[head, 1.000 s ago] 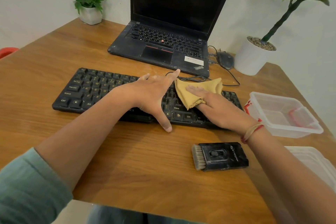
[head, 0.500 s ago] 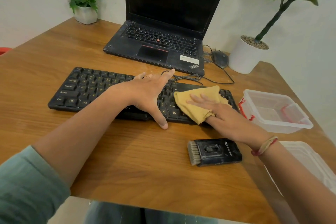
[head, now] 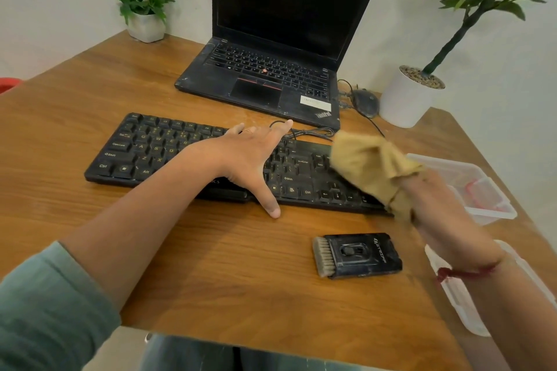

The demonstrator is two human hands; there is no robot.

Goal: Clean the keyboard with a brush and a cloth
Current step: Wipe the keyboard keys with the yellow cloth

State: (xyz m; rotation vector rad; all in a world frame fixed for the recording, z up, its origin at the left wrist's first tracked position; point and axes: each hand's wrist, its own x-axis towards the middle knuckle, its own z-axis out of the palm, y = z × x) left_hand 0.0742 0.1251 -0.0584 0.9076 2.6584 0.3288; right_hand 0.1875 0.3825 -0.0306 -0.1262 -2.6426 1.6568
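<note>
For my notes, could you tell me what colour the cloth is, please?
Mustard yellow; the cloth shows best in the head view.

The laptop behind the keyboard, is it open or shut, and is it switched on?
Open: the laptop has its lid raised, with its own keys and touchpad exposed. The screen is completely dark, so it looks off or asleep; which one cannot be told.

The left arm wears a sleeve point(head: 45, 307) of muted grey-green cloth, pushed up so that the forearm is bare; the left hand point(head: 247, 156) has a thin ring point(head: 247, 131) on one finger; the right hand point(head: 437, 208) is blurred; on the right wrist there is a red thread band point(head: 464, 273) with a small knot; at the bottom edge, grey-blue trousers point(head: 229, 355) are seen.
</note>
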